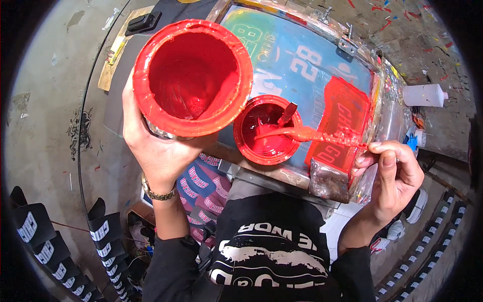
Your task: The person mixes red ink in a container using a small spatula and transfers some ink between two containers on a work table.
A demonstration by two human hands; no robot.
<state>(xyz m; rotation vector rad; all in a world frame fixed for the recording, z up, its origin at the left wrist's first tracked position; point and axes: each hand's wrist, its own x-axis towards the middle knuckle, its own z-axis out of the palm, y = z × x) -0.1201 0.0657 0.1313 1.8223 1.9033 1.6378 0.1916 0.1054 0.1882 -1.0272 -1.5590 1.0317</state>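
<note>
Here, a thin stick thickly coated in red paint [307,134] is slanting across the view, its left end hanging in the mouth of a small round red-smeared tub [267,159], and the right hand [395,173] is pinching the other end between thumb and fingers. Up and to the left, a large round tub with a thick red-coated rim [142,80] is showing its red-lined inside; the left hand [158,151] is grasping it from below, its fingertips hiding behind the wall. A second, shorter red-stained stick [287,115] is leaning in the small tub. Behind these, a blue mesh screen in a wooden frame [287,45] is spreading out, a wet-looking red patch [334,100] covering its right part. A gold-coloured watch [162,195] is circling the left wrist. Farther out, a white plastic bottle [424,95] is lying at the right, and dark printed pieces [35,224] are standing in rows at lower left.
</note>
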